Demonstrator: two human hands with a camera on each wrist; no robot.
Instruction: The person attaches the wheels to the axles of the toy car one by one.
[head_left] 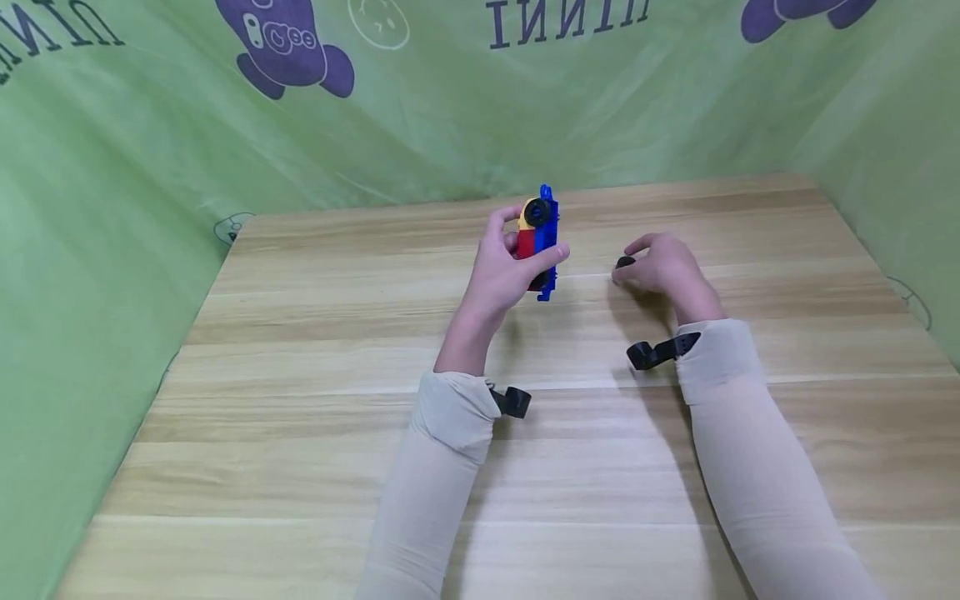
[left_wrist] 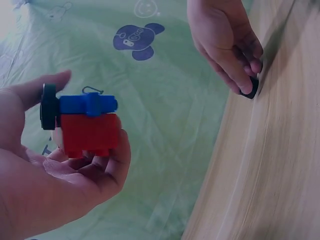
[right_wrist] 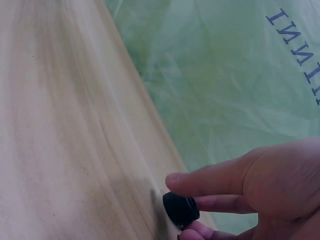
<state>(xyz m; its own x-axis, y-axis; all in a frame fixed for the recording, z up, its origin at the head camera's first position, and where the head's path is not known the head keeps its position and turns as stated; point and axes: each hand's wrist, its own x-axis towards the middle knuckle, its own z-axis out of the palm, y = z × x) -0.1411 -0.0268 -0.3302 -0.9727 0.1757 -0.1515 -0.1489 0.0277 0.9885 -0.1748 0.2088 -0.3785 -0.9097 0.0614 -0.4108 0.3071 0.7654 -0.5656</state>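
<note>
My left hand (head_left: 501, 268) holds a toy car (head_left: 527, 243) above the table, turned on its side. It has a blue base with red and yellow blocks. One black wheel (head_left: 537, 212) shows at its far end, and another is partly hidden by the thumb. In the left wrist view the red block (left_wrist: 90, 135) and blue base (left_wrist: 89, 105) face the camera, with the fingers curled beneath. To the right, low over the table, my right hand (head_left: 666, 267) pinches a small round black wheel (right_wrist: 179, 209) between thumb and fingers.
A light wood-grain table (head_left: 300, 467) lies under both hands. Green cloth (head_left: 570, 117) with purple figures and letters hangs behind it and along both sides. Black wrist straps with small cameras (head_left: 514, 402) sit on both sleeves.
</note>
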